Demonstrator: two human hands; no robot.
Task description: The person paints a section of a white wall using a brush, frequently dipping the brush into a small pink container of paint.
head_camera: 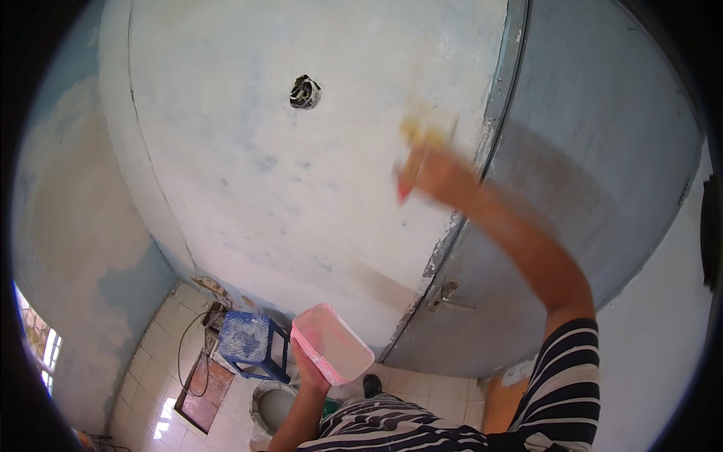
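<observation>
My right hand is raised in front of the patchy whitish wall, gripping a paintbrush. Motion blurs the brush, but its yellowish head points up and a red handle end shows below my fist. Whether the bristles touch the wall, I cannot tell. Low in front of my body, my left hand holds a pink plastic tub by its side. Pale, whitish liquid fills part of the tub, which is tilted a little.
A grey door with a lever handle borders the wall on the right. Wires show in a round wall hole. Below stand a splattered blue plastic stool and a bucket of pale liquid. A cable loops over the tiled floor.
</observation>
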